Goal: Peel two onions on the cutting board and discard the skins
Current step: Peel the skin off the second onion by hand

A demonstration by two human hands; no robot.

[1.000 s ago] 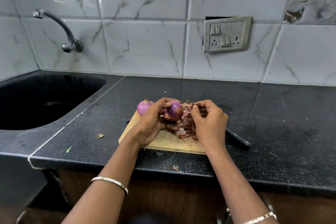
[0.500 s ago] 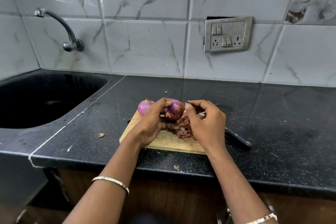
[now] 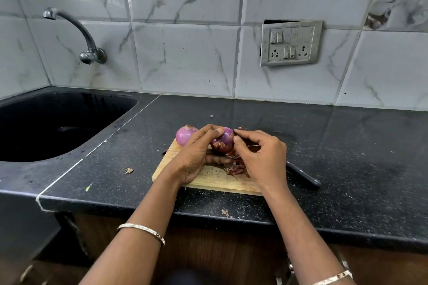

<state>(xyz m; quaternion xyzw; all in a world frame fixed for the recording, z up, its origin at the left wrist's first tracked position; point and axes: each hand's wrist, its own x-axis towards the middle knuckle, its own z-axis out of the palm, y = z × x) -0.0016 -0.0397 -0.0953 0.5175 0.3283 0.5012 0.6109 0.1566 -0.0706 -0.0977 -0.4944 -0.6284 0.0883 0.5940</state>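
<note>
left hand (image 3: pixel 196 155): fingers curled, grips onion (image 3: pixel 225 140) | right hand (image 3: pixel 261 157): thumb and forefinger pinch same onion, other fingers curled | forearms: extended forward, converging

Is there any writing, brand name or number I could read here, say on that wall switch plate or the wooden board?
No text can be read anywhere in this view.
On the switch plate: only switches and sockets, no legible label.
On the cutting board: faint dark marks in the wood, too blurred to read.
On the bangle: a fine pattern, no letters that can be made out.
</note>
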